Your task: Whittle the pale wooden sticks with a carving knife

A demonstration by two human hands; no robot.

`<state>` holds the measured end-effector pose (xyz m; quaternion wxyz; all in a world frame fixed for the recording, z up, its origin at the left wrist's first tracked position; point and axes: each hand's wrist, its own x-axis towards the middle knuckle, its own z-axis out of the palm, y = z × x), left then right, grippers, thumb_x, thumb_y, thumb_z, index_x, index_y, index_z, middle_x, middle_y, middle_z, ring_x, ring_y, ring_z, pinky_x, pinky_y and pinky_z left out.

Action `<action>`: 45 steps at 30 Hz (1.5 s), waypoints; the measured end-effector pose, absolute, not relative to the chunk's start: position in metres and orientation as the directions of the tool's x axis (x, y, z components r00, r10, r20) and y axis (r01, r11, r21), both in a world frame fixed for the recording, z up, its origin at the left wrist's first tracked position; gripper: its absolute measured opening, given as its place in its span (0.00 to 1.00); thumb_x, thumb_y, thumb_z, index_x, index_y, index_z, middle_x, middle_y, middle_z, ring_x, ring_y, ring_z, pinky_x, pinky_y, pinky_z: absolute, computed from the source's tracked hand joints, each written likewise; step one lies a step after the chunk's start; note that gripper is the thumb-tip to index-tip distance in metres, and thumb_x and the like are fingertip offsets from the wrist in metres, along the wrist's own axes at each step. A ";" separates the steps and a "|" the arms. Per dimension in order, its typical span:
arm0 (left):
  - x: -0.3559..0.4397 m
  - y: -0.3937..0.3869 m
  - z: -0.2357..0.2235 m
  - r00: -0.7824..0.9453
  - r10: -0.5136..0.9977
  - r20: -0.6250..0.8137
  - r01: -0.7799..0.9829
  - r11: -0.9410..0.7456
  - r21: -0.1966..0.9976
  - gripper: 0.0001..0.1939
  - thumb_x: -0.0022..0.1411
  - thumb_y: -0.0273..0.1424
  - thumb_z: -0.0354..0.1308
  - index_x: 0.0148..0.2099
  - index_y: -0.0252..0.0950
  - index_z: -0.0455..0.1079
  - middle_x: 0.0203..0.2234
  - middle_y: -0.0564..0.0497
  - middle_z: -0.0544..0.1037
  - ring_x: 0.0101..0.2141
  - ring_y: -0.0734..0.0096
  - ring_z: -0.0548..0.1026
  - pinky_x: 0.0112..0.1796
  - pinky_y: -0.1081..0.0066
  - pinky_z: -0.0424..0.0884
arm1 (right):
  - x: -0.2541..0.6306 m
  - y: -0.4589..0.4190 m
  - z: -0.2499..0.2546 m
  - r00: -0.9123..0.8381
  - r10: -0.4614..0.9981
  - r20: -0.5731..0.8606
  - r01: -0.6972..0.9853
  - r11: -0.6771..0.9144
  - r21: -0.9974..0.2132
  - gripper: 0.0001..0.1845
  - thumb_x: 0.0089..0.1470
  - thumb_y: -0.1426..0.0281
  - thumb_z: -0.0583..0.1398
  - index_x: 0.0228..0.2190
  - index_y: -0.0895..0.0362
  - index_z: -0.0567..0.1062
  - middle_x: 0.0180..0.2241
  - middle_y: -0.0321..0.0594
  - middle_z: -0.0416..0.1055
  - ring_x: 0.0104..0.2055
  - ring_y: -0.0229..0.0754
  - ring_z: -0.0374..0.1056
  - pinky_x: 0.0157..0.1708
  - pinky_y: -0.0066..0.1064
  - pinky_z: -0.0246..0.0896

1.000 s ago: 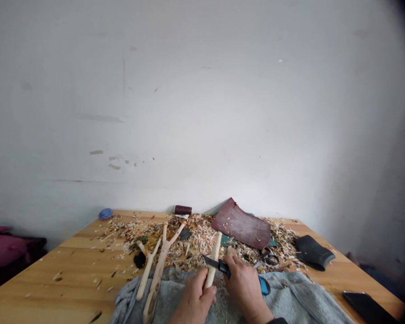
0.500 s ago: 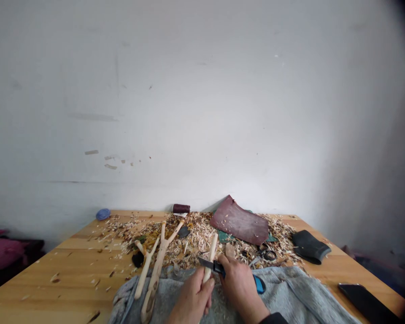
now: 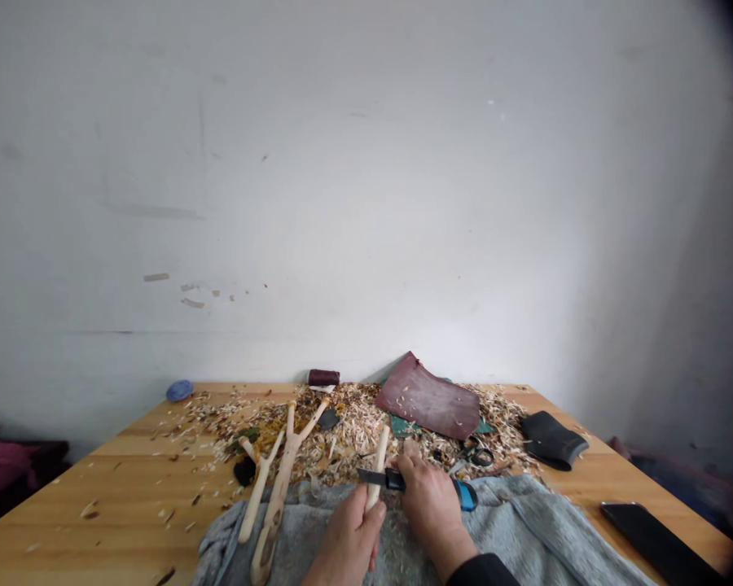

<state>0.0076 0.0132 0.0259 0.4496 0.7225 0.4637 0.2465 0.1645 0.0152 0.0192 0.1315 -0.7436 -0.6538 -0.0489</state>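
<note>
Stick (image 3: 378, 460) stands upright in your closed left hand (image 3: 345, 545) over the gray cloth (image 3: 525, 521); your right hand (image 3: 431, 509) clenches a blue-handled knife (image 3: 464, 494) across it. Take shallow cuts, thumb behind the blade.

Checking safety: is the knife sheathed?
The knife is not sheathed: its bare dark blade shows, in the right hand, crossing a pale stick.
</note>
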 end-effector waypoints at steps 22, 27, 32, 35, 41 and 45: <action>-0.003 0.019 0.031 0.350 0.936 -0.047 0.429 -0.115 0.896 0.12 0.66 0.37 0.42 0.29 0.43 0.54 0.15 0.60 0.62 0.18 0.75 0.64 0.25 0.76 0.62 | 0.199 0.016 0.015 0.314 0.902 0.297 0.943 -0.259 -0.210 0.11 0.60 0.69 0.56 0.42 0.51 0.75 0.38 0.40 0.79 0.38 0.45 0.76 0.32 0.29 0.59; 0.002 0.020 0.016 0.410 0.912 -0.007 0.272 -0.115 0.956 0.17 0.63 0.48 0.43 0.30 0.42 0.57 0.15 0.60 0.62 0.16 0.76 0.62 0.22 0.75 0.59 | 0.180 0.013 0.015 0.225 0.907 0.357 0.964 -0.154 -0.217 0.14 0.59 0.70 0.57 0.46 0.50 0.74 0.41 0.38 0.79 0.39 0.43 0.76 0.32 0.28 0.57; 0.002 0.022 0.011 0.456 0.890 -0.005 0.248 -0.121 0.961 0.20 0.61 0.53 0.43 0.31 0.42 0.58 0.14 0.61 0.62 0.16 0.77 0.61 0.22 0.75 0.58 | 0.182 0.012 0.013 0.175 0.905 0.388 0.968 -0.086 -0.236 0.13 0.59 0.70 0.56 0.45 0.50 0.74 0.40 0.38 0.79 0.38 0.42 0.76 0.32 0.28 0.57; 0.002 0.024 0.009 0.462 0.887 0.018 0.248 -0.148 0.957 0.21 0.62 0.53 0.44 0.29 0.42 0.57 0.16 0.59 0.65 0.18 0.76 0.64 0.24 0.75 0.61 | 0.178 0.010 0.015 0.144 0.913 0.382 0.969 -0.052 -0.242 0.12 0.58 0.71 0.56 0.43 0.50 0.75 0.40 0.38 0.78 0.38 0.41 0.75 0.31 0.27 0.56; 0.002 0.021 0.013 0.492 0.869 0.053 0.275 -0.212 0.938 0.16 0.65 0.47 0.41 0.35 0.41 0.59 0.28 0.54 0.75 0.24 0.75 0.73 0.30 0.75 0.68 | 0.168 0.006 0.021 0.097 0.946 0.310 0.973 -0.024 -0.230 0.14 0.54 0.72 0.58 0.42 0.49 0.77 0.40 0.39 0.78 0.39 0.43 0.75 0.32 0.27 0.56; 0.002 0.015 0.019 0.503 0.864 0.011 0.394 -0.240 0.888 0.13 0.67 0.40 0.39 0.40 0.41 0.61 0.29 0.55 0.75 0.22 0.76 0.71 0.28 0.76 0.66 | 0.165 0.004 0.024 0.070 0.959 0.276 0.978 -0.011 -0.209 0.14 0.54 0.72 0.58 0.42 0.50 0.76 0.39 0.39 0.78 0.39 0.44 0.75 0.33 0.28 0.57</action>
